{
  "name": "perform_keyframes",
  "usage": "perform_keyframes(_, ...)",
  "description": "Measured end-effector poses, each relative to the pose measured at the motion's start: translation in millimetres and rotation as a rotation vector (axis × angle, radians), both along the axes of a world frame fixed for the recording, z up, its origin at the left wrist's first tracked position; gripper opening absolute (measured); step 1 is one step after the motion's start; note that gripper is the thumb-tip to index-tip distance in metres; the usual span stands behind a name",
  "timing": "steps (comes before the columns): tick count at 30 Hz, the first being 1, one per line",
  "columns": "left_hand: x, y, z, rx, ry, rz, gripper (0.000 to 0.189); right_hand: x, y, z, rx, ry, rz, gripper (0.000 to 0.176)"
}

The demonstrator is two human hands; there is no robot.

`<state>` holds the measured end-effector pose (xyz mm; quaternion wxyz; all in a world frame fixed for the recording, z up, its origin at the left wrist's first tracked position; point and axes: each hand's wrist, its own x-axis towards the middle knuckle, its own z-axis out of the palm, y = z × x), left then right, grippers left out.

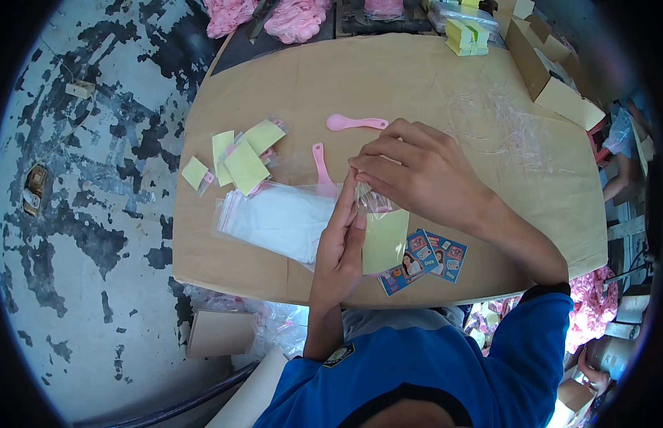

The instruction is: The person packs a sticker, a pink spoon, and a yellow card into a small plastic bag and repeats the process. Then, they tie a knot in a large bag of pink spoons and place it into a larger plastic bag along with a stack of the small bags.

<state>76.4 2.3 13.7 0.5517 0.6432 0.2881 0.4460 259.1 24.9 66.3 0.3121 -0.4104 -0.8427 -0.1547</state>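
Note:
Between my hands is a clear plastic bag with a pale yellow card (383, 246) in or behind it, its upper end crinkled and shiny. My left hand (343, 246) pinches the bag's left edge, fingers pointing up. Over the bag's top, my right hand (420, 164) bends its fingers down, the tips meeting the left fingertips. What lies under the right fingers is partly hidden. A stack of clear bags (274, 220) lies left of my left hand. One pink spoon (320, 164) rests beside that stack, another pink spoon (353, 123) above. Two blue printed cards (445, 257) overlap below my right forearm.
Several filled packets with yellow cards (246, 167) lie at the left. Loose clear strands (513, 128) spread over the right of the brown-covered table (296, 100). Banded yellow cards (467, 37) and an open cardboard box (542, 71) stand at the back right. Another person's arm (620, 175) shows at the right.

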Motion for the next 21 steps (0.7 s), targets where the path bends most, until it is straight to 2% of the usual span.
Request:
perform_keyframes(2,0,2,0,0.016,0.020,-0.004,0.054,2,2,3,0.004,-0.012,0.012,0.025)
perform_keyframes(5,-4,4,-5,-0.002,0.058,-0.028,0.054,3,4,-1,0.027,-0.022,-0.001,0.016)
perform_keyframes(8,-5,6,-7,-0.024,0.114,-0.044,0.054,5,7,-5,-0.004,-0.029,-0.019,0.015)
perform_keyframes(10,-3,5,-7,0.013,0.152,-0.034,0.053,5,8,-3,0.000,0.041,-0.022,0.014)
perform_keyframes(13,-8,3,-10,0.042,0.059,-0.056,0.053,14,12,8,-0.076,0.247,-0.011,0.015)
perform_keyframes(14,-9,0,-10,-0.019,-0.020,-0.023,0.053,20,13,17,-0.111,0.332,-0.006,0.015)
perform_keyframes(18,-9,7,-14,-0.159,-0.302,0.086,0.054,92,13,56,-0.746,0.989,0.360,0.012)
perform_keyframes(20,-11,7,-11,-0.213,-0.361,0.136,0.052,153,38,34,-1.126,1.097,0.694,0.005)
perform_keyframes(21,-11,8,-10,-0.209,-0.366,0.139,0.052,174,46,7,-0.888,0.720,0.279,0.005)
